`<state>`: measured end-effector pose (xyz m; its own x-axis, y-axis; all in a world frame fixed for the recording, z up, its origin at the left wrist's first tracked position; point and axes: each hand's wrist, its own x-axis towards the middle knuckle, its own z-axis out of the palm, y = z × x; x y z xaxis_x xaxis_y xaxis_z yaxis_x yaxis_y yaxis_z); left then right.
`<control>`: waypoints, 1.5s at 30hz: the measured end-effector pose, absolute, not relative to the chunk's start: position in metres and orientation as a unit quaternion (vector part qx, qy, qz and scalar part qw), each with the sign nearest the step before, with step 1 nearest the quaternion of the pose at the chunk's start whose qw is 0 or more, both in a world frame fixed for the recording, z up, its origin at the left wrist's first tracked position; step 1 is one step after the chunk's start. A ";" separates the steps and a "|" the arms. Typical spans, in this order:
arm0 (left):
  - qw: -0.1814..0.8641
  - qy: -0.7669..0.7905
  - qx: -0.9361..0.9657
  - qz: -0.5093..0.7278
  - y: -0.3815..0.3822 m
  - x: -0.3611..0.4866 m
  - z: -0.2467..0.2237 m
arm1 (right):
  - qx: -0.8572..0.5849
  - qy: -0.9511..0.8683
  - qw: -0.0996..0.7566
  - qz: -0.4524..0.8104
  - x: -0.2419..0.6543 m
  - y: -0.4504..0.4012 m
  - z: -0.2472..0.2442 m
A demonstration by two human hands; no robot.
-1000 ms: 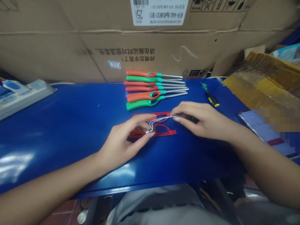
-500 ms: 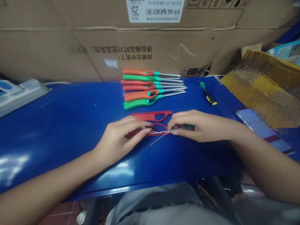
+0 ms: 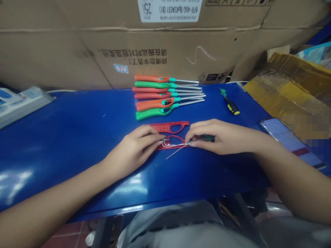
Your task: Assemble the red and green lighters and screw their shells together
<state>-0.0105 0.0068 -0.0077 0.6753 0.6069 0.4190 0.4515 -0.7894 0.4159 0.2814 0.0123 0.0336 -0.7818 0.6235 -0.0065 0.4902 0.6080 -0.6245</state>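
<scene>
My left hand (image 3: 137,144) is closed in a pinch at the handle end of a red lighter half-shell (image 3: 178,136). A small metallic part (image 3: 165,139) shows at its fingertips, with thin white wires (image 3: 172,145) looping from it. My right hand (image 3: 214,137) is closed at the shell's front end, holding a slim metallic piece with a dark green end (image 3: 209,137); its exact kind is partly hidden. From these fingertips a thin tube (image 3: 176,152) slants down left over the table. Just behind lies the matching red half-shell (image 3: 172,126).
Several assembled lighters (image 3: 155,105) lie in a row behind the shells. A black-and-yellow screwdriver (image 3: 232,106) lies to their right. A phone (image 3: 289,141) rests at the right, a white power strip (image 3: 24,103) at the left. A large carton (image 3: 103,44) stands along the back.
My left fingertips have drawn slightly closer together, and the metallic part and wire loop show more clearly. The right hand keeps nearly the same place.
</scene>
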 end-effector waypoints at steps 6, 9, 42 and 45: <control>0.110 0.273 0.922 0.253 0.006 -0.012 -0.008 | -0.321 -0.897 0.109 0.283 0.282 0.012 0.033; 0.111 0.278 0.921 0.250 0.006 -0.011 -0.009 | -0.330 -0.900 0.112 0.263 0.282 0.013 0.031; 0.133 0.298 0.914 0.242 0.001 -0.010 -0.005 | -0.364 -0.893 0.083 0.253 0.284 0.013 0.030; 0.135 0.299 0.914 0.241 0.000 -0.010 -0.006 | -0.365 -0.893 0.080 0.250 0.283 0.013 0.033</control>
